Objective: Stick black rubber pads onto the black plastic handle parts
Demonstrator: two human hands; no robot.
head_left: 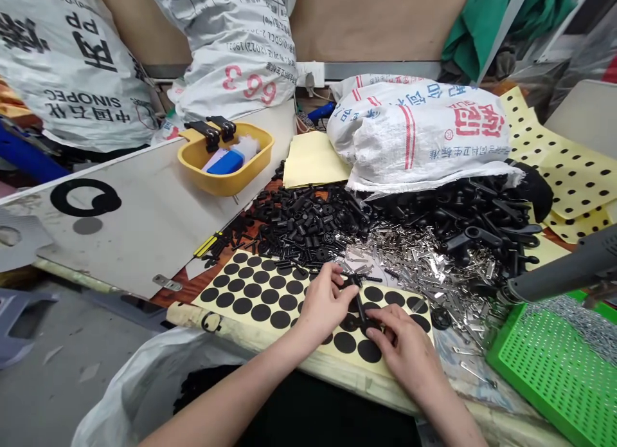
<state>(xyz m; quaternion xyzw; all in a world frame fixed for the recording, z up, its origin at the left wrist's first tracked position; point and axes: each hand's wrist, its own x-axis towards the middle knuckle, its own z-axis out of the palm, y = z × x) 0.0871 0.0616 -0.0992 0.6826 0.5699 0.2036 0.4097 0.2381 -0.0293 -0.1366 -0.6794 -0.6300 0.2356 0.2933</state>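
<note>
Head view: what are your hands doing?

Both are closed in narrow pinches on one small black plastic part [359, 303]: my left hand [322, 299] grips near its top, my right hand [402, 344] near its lower end.

Where's that part?

Held just above a sheet of black round stickers [255, 299], towards the sheet's right side. The sheet lies on the tabletop [173, 296].

And around it?

Beyond my hands, a heap of black plastic parts [308, 222] runs into a heap of shiny metal pieces [419, 257]. To my right, a grey tool [563, 267] reaches out over a green perforated tray [544, 363]. Farther back sit a yellow plastic caddy [226, 170] and a white woven sack [419, 135]
</note>
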